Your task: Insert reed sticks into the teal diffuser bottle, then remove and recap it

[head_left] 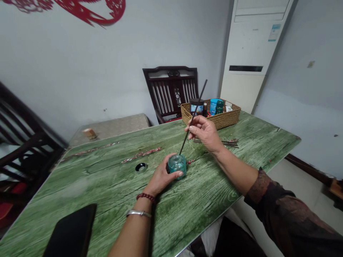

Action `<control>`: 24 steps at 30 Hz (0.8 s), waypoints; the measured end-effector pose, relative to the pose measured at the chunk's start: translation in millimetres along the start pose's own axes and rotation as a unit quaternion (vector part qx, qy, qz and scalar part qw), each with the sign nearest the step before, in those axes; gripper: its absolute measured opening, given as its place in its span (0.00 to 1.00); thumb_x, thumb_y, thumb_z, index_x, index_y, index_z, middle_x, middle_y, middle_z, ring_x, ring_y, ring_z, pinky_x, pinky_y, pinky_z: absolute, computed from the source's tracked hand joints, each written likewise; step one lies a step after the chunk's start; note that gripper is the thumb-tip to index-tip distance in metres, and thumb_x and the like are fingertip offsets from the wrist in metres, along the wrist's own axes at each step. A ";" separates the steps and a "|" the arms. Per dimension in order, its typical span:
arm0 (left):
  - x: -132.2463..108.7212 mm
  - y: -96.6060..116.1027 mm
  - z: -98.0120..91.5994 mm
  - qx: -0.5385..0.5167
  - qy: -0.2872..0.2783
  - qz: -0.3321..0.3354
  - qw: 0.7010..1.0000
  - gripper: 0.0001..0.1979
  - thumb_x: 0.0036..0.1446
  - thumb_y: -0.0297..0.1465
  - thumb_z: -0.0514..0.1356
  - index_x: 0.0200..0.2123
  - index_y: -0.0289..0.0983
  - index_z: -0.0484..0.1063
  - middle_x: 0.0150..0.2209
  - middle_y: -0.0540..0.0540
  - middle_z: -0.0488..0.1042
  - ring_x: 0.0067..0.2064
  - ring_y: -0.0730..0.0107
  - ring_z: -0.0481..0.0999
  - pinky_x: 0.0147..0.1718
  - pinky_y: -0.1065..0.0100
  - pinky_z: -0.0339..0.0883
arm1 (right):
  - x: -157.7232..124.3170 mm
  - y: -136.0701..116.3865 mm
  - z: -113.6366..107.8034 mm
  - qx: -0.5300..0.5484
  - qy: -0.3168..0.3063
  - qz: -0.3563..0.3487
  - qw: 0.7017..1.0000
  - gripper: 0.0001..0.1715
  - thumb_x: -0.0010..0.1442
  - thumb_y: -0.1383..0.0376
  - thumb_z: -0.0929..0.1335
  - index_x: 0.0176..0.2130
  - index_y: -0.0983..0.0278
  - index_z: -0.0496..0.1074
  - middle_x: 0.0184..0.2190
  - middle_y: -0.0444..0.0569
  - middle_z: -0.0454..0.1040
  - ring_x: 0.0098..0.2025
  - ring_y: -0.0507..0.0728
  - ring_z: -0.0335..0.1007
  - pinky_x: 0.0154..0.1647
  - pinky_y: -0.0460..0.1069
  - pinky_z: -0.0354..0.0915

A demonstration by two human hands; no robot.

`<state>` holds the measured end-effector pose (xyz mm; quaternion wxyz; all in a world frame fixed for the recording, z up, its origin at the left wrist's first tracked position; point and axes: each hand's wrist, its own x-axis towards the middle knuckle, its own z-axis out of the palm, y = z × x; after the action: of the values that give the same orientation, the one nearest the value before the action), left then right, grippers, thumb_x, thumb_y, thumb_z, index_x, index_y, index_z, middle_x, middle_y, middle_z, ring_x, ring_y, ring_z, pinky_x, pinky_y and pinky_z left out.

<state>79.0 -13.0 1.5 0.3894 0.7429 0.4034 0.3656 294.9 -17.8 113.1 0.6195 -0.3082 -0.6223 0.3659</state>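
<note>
My left hand (pixel 161 177) grips a small teal glass jar (pixel 177 166) from the side, on the green wood-grain tabletop (pixel 203 189). My right hand (pixel 202 134) pinches a long thin dark stick (pixel 193 116) upright at a slant, its lower tip at the jar's mouth. Whether the tip enters the jar is hard to tell. Several similar dark sticks (pixel 215 142) lie on the table just beyond my right hand. A beaded bracelet (pixel 146 197) and a silver bangle (pixel 138 213) circle my left wrist.
A wicker basket (pixel 223 119) holding jars and bottles stands at the table's far edge. A black flat device (pixel 71 230) lies at the near left, and a round black grommet (pixel 140 166) is set in the tabletop. Behind are a dark wooden chair (pixel 170 89) and a floor-standing air conditioner (pixel 249 46).
</note>
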 end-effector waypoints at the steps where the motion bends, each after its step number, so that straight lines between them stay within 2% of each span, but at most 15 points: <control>1: 0.0 0.1 0.0 -0.001 0.001 -0.002 1.000 0.39 0.41 0.45 0.72 0.55 0.38 0.68 0.52 0.39 0.77 0.53 0.49 0.77 0.56 0.51 0.68 | 0.9 0.5 6.2 0.007 -0.008 0.001 1.000 0.17 0.57 0.53 0.71 0.39 0.61 0.67 0.33 0.42 0.76 0.26 0.47 0.70 0.27 0.43 0.67; 7: 0.4 -6.8 -0.2 0.014 0.004 0.018 1.000 0.39 0.42 0.45 0.72 0.57 0.38 0.68 0.52 0.40 0.77 0.53 0.49 0.76 0.55 0.53 0.67 | 2.7 23.3 26.1 0.012 -0.043 0.012 0.999 0.16 0.53 0.55 0.73 0.36 0.62 0.68 0.29 0.41 0.72 0.31 0.50 0.72 0.27 0.43 0.70; 11: 0.5 -7.1 -0.5 0.016 -0.002 0.020 1.000 0.40 0.43 0.46 0.72 0.58 0.38 0.67 0.53 0.40 0.77 0.54 0.49 0.75 0.55 0.53 0.67 | -4.6 45.7 34.5 -0.035 -0.066 0.049 0.996 0.12 0.53 0.59 0.72 0.35 0.62 0.69 0.27 0.40 0.71 0.26 0.49 0.69 0.26 0.45 0.69; 14: 0.3 -5.2 -0.8 0.024 -0.007 0.010 1.000 0.40 0.43 0.47 0.71 0.58 0.38 0.66 0.53 0.40 0.76 0.54 0.50 0.75 0.55 0.53 0.67 | -12.5 56.9 29.9 -0.125 -0.080 0.056 0.987 0.09 0.55 0.61 0.71 0.36 0.63 0.73 0.29 0.42 0.74 0.26 0.50 0.69 0.30 0.46 0.69; 16: 0.0 -4.3 -0.9 0.027 -0.005 0.000 1.000 0.41 0.42 0.47 0.72 0.57 0.37 0.66 0.53 0.40 0.77 0.54 0.50 0.76 0.55 0.53 0.67 | -16.1 60.8 14.2 -0.215 -0.067 0.033 0.974 0.09 0.57 0.62 0.70 0.39 0.63 0.75 0.32 0.44 0.77 0.31 0.52 0.72 0.37 0.47 0.69; 18: -0.2 -3.8 -0.9 0.022 -0.001 -0.006 1.000 0.41 0.42 0.46 0.72 0.57 0.37 0.66 0.52 0.39 0.77 0.54 0.49 0.76 0.55 0.52 0.67 | -17.6 64.2 -12.8 -0.315 -0.034 0.010 0.949 0.10 0.61 0.62 0.68 0.41 0.63 0.77 0.37 0.47 0.79 0.38 0.54 0.74 0.44 0.49 0.68; 20: -0.1 -3.3 -0.8 0.018 0.007 -0.009 1.000 0.40 0.41 0.45 0.72 0.56 0.38 0.68 0.51 0.40 0.78 0.53 0.48 0.76 0.55 0.52 0.68 | -17.7 69.5 -46.6 -0.424 0.000 0.019 0.906 0.13 0.65 0.64 0.65 0.44 0.63 0.77 0.42 0.50 0.79 0.45 0.56 0.74 0.51 0.50 0.65; 21: 0.1 -3.0 -0.7 0.018 0.013 -0.011 1.000 0.39 0.40 0.45 0.72 0.55 0.38 0.69 0.51 0.40 0.78 0.53 0.48 0.77 0.54 0.52 0.68 | -17.7 73.2 -63.8 -0.477 0.007 0.043 0.878 0.14 0.66 0.65 0.63 0.46 0.63 0.76 0.45 0.51 0.79 0.48 0.57 0.74 0.53 0.50 0.64; 24: 1.1 -2.2 -0.6 0.017 0.019 -0.013 1.000 0.39 0.39 0.45 0.72 0.54 0.37 0.69 0.49 0.40 0.78 0.52 0.49 0.77 0.54 0.51 0.69 | -19.4 87.8 -105.9 -0.624 -0.018 0.146 0.768 0.19 0.69 0.65 0.60 0.53 0.66 0.74 0.52 0.57 0.76 0.55 0.59 0.71 0.56 0.50 0.61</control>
<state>78.2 -11.0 0.1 0.3738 0.7373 0.4261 0.3677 395.1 21.3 25.3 0.2189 -0.7071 -0.6722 -0.0116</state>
